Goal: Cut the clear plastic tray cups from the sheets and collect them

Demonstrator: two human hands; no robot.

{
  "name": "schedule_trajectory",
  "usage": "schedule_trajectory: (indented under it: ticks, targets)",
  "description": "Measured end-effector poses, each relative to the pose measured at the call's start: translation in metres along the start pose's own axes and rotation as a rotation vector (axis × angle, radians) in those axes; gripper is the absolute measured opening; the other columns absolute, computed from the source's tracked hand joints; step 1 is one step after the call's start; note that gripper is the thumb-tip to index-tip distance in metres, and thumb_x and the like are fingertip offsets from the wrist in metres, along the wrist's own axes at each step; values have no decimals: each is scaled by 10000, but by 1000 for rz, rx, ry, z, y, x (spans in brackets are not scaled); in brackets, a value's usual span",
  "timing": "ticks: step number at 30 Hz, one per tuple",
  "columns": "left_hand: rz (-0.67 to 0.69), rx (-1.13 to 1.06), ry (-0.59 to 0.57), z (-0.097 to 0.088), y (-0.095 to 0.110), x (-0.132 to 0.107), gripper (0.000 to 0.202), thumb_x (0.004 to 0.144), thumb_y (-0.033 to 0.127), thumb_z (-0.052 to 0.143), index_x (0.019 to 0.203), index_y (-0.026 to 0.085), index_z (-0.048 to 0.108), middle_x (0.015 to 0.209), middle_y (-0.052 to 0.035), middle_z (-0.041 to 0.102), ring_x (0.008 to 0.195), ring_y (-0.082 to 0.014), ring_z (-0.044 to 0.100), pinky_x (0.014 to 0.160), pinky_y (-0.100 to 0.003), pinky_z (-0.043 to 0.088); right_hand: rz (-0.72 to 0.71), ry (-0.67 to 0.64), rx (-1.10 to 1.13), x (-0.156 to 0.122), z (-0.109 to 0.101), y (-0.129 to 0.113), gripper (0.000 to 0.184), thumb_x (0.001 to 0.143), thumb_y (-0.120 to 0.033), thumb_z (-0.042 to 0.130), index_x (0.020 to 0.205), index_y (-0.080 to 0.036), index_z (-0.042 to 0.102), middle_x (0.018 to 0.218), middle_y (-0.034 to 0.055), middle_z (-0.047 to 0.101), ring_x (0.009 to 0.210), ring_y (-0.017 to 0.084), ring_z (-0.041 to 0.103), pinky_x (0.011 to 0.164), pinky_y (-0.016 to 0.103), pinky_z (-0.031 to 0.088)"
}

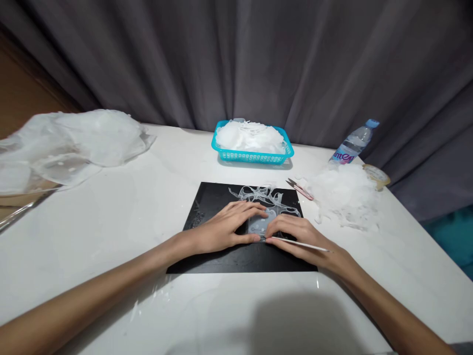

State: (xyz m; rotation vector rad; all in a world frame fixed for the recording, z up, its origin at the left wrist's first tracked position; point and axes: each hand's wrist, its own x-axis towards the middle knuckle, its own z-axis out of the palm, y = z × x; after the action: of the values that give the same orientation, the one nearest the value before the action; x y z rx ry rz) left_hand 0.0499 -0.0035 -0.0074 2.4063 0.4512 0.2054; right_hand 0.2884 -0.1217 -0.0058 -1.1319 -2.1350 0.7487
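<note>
On a black mat point(225, 259) lies a flat, translucent sheet piece point(260, 224) with small holes or marks. My left hand point(231, 224) rests across its left side, fingers stretched out and thumb at its near edge. A thin white stick point(303, 243) is pinched in my right hand point(295, 234), its rear end pointing right toward the wrist. The stick's front tip is hidden by my fingers at the sheet's near right corner. Curled clear trimmings point(254, 194) lie just beyond my hands on the mat.
A blue basket point(251, 158) of white translucent pieces stands at the back. Pink-handled scissors point(301, 190) lie beside a heap of whitish scraps point(343, 190), with a water bottle point(353, 143) and a tape roll point(377, 175) behind. Plastic bags point(99, 135) sit at left.
</note>
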Motion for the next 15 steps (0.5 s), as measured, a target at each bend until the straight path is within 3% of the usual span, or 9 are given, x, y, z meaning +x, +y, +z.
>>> schedule_trajectory:
  ticks: [5, 10, 15]
  targets:
    - [-20, 7, -27, -1, 2, 3, 507, 988, 524, 647, 1433, 295, 565, 1549, -75, 537, 1463, -333, 440, 1209, -486, 303, -71, -34, -119, -1, 1, -3, 115, 1089, -248, 501, 1137, -225, 603, 1115, 53, 690, 1079, 193, 652, 948, 330, 523]
    - [-37, 10, -52, -4, 5, 5, 488, 995, 492, 639, 1437, 301, 554, 1556, -74, 528, 1464, -343, 440, 1202, -502, 314, -30, -92, -235, -4, -7, -13, 160, 1104, -249, 440, 1113, -224, 597, 1059, 67, 694, 983, 208, 667, 858, 342, 545]
    - [-10, 2, -32, -5, 2, 6, 488, 970, 495, 676, 1406, 300, 579, 1520, -77, 559, 1433, -344, 475, 1187, -492, 343, -187, -18, -383, 0, 1, -5, 191, 1101, -229, 444, 1088, -214, 634, 1023, 69, 737, 903, 185, 704, 761, 295, 563]
